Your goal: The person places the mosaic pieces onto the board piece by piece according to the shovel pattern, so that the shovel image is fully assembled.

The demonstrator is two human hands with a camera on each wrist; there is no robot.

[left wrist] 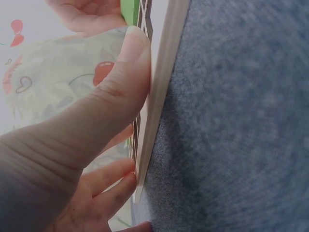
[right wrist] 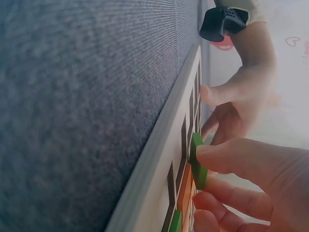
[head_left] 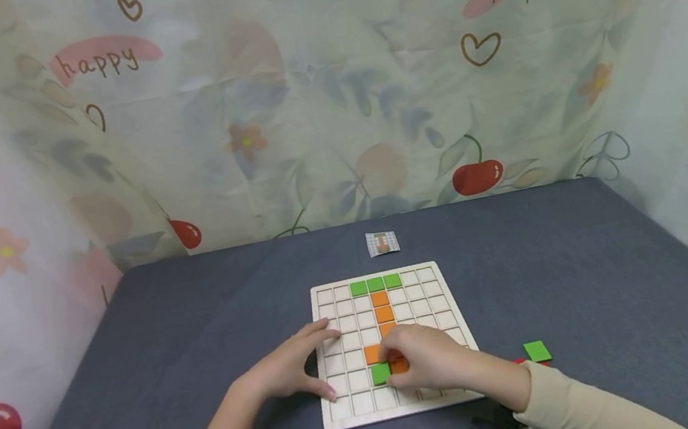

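My right hand (head_left: pixel 430 357) pinches a green square tile (right wrist: pixel 197 164) between thumb and fingers, low on the white grid board (head_left: pixel 363 404). In the right wrist view the tile stands tilted at the board's face; whether any edge sits in a cell cannot be told. Orange tiles (head_left: pixel 382 306) form a column above, and an orange tile (head_left: pixel 373 354) lies just by my fingertips. Across the top row run green tiles (head_left: pixel 375 284). My left hand (head_left: pixel 284 369) rests on the board's left edge, thumb and fingers spread. The right hand hides several cells.
On the dark tabletop (head_left: pixel 212 318), a loose green tile (head_left: pixel 537 351) lies right of the board, with red pieces (head_left: pixel 519 361) partly hidden by the right forearm. A small printed card (head_left: pixel 382 243) lies behind the board. Patterned cloth (head_left: pixel 312 99) encloses the back and sides.
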